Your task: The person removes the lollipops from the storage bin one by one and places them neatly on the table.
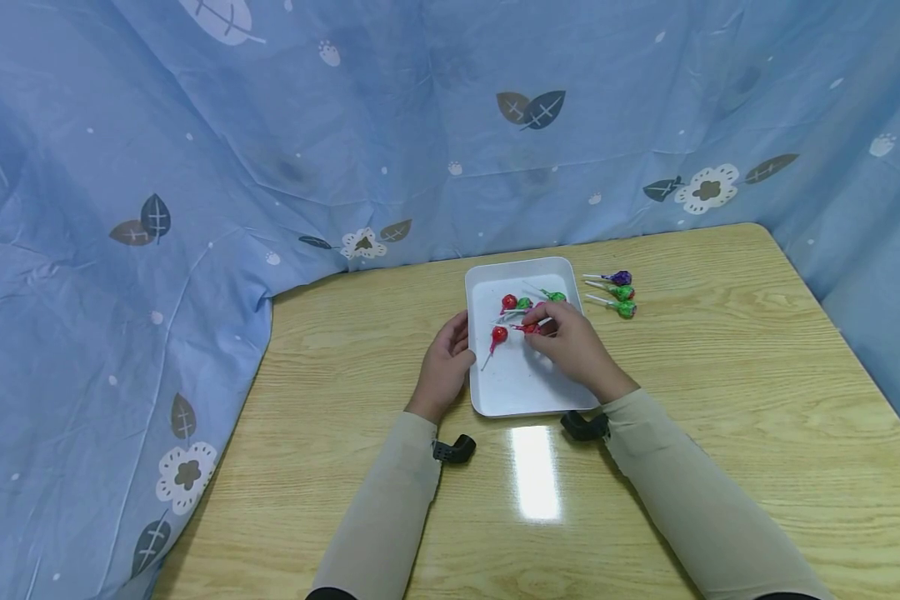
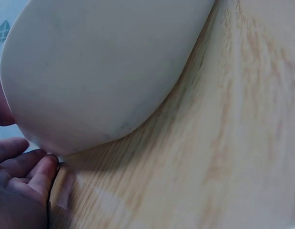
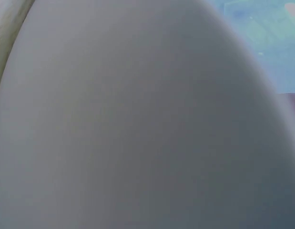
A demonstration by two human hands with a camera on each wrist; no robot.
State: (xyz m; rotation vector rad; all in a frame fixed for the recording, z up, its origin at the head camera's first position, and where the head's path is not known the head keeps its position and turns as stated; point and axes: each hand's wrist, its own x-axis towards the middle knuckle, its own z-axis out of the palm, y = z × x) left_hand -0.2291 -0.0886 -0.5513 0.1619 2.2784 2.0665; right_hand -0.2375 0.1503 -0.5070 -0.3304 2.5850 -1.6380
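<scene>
A white tray (image 1: 506,402) holds several wrapped lollipops, among them a red lollipop (image 1: 499,335) and a green lollipop (image 1: 554,296). My left hand (image 1: 444,360) grips the tray's left side, its thumb at the rim. In the left wrist view, the curled fingers (image 2: 30,174) lie against the tray's outer wall (image 2: 104,71). Over the tray, my right hand (image 1: 573,343) pinches another red lollipop (image 1: 529,328) between thumb and fingers. A pale, blurred surface fills most of the right wrist view and hides the right hand's fingers.
Right of the tray, a purple lollipop (image 1: 621,277) and two green-wrapped lollipops (image 1: 625,309) lie side by side on the wooden table (image 1: 720,350). A blue patterned cloth (image 1: 435,167) hangs behind the table and along its left side.
</scene>
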